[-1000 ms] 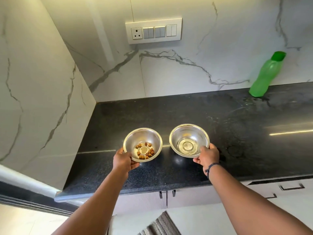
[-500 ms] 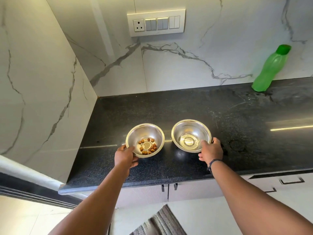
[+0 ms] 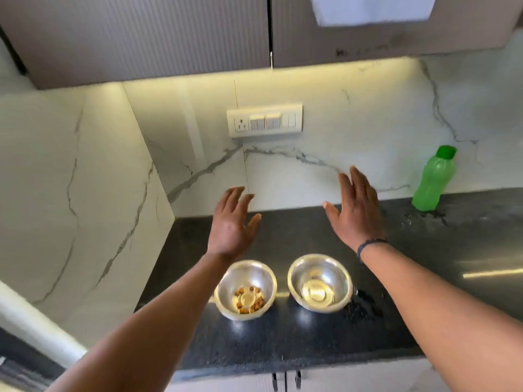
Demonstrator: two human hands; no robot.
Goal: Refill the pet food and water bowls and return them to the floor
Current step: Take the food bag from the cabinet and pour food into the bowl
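Two steel bowls stand side by side on the black counter (image 3: 311, 343). The left bowl (image 3: 245, 290) holds a few brown kibble pieces; my left forearm crosses its near-left rim. The right bowl (image 3: 320, 281) has a little water at the bottom. My left hand (image 3: 230, 222) is raised above and behind the left bowl, fingers spread, holding nothing. My right hand (image 3: 353, 210) is lifted above and behind the right bowl, open and empty too. A green water bottle (image 3: 431, 179) with a green cap stands at the back right against the wall.
Grey upper cabinets (image 3: 155, 38) hang overhead, with a white paper (image 3: 373, 9) on the right door. A switch panel (image 3: 264, 119) sits on the marble backsplash. A marble side wall (image 3: 70, 179) closes the counter's left end. Lower cabinet doors (image 3: 368, 377) lie below the counter's front edge.
Both hands have let go of the bowls and risen up toward the wall with fingers spread. The view has tilted upward, bringing the upper cabinets into sight.
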